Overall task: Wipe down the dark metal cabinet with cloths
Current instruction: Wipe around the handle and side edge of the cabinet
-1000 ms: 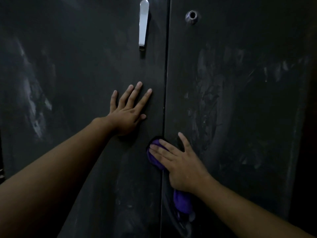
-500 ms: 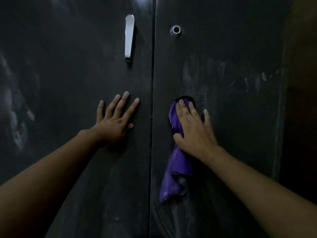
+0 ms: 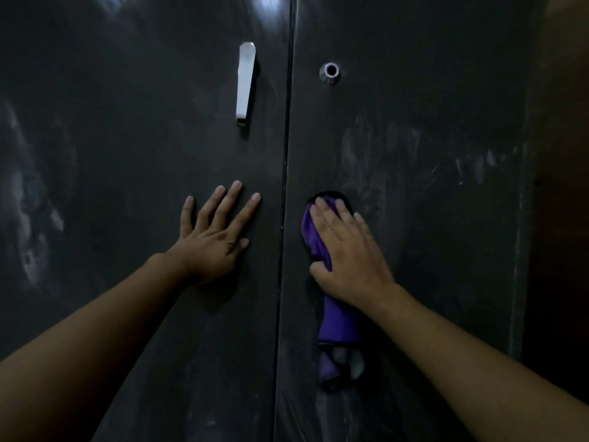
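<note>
The dark metal cabinet (image 3: 127, 138) fills the view, its two doors meeting at a vertical seam in the middle. My left hand (image 3: 213, 237) lies flat on the left door with fingers spread, just left of the seam. My right hand (image 3: 345, 255) presses a purple cloth (image 3: 338, 327) against the right door with straight fingers, the thumb at the cloth's left edge. The cloth's tail hangs down below my palm. Pale dusty smears mark the right door above and to the right of that hand.
A chrome handle (image 3: 246, 82) hangs on the left door near the seam, above my left hand. A round chrome lock (image 3: 330, 72) sits on the right door. Pale smudges also streak the far left of the left door. A brownish wall (image 3: 564, 186) borders the cabinet's right edge.
My right hand slid the cloth up the right door from low beside the seam, then held near the same height. The left hand stayed flat on the left door.
</note>
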Demonstrator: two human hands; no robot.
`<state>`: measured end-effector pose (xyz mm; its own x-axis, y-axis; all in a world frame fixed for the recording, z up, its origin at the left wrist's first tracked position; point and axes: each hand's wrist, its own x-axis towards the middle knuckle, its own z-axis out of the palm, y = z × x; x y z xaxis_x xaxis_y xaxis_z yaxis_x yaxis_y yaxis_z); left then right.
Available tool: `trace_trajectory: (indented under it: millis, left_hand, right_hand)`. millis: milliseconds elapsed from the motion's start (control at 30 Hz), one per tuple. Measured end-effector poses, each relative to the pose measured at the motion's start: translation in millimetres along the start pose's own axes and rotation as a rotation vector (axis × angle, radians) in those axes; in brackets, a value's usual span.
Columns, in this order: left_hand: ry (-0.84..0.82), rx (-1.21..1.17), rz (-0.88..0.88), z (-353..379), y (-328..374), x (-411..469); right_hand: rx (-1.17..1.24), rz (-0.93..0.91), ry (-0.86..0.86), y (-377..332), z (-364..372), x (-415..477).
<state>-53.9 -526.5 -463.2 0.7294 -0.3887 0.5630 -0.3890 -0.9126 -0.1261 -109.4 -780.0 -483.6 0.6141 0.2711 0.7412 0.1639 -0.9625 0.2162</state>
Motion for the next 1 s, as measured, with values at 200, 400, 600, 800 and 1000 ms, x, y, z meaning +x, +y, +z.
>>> trace_trajectory:
  millis: [200, 400, 600, 800, 1000]
  left_hand:
    - [0.020, -0.011, -0.021, 3, 3, 1]
    - [-0.019, -0.120, -0.110, -15, 36, -18]
    - [0.278, -0.612, -0.018, -42, 122, -54]
    - [0.285, -0.575, 0.120, -49, 177, -60]
    - [0.440, -0.373, 0.086, -49, 184, -47]
  right_hand:
    - [-0.106, -0.055, -0.006, -19, 14, -21]
    - [-0.075, -0.046, -0.090, -19, -29, -11]
    - [0.426, 0.277, 0.014, -1, -73, -3]
    - [0.534, 0.339, 0.096, 6, -104, -17]
    - [0.700, 0.369, 0.118, 15, -117, -28]
